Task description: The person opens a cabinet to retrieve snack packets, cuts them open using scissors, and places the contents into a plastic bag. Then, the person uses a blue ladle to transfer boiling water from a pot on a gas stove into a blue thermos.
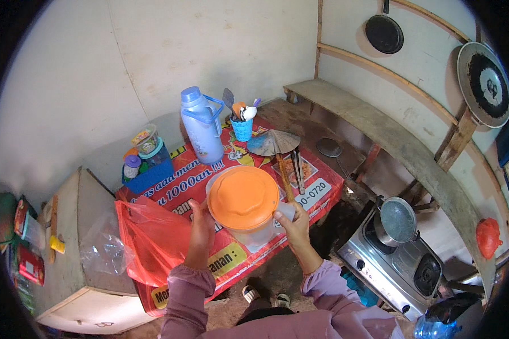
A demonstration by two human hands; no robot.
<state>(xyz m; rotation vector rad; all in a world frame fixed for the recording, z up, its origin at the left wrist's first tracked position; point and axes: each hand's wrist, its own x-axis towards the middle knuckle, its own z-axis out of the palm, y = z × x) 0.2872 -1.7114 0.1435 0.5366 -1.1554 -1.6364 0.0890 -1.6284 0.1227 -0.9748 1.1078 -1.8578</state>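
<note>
A translucent plastic pitcher (249,237) with an orange lid (244,195) is held between my hands, above the front part of a table with a red printed cover (182,186). My right hand (296,224) grips the pitcher's handle, its thumb near the lid's edge. Against the opposite side rests my left hand (201,231), with most of its fingers hidden behind the pitcher. A red plastic bag (155,241) lies close to my left hand. Beyond the pitcher are a fan-shaped tool (273,143) with a wooden handle and a pair of tongs (297,171).
Behind stand a blue vacuum flask (202,131), a blue utensil cup (241,129) and a blue basket of containers (148,176). A gas stove (390,271) carries a lidded pot (395,224) at right, below a long bench (364,114). A cabinet (68,271) stands left.
</note>
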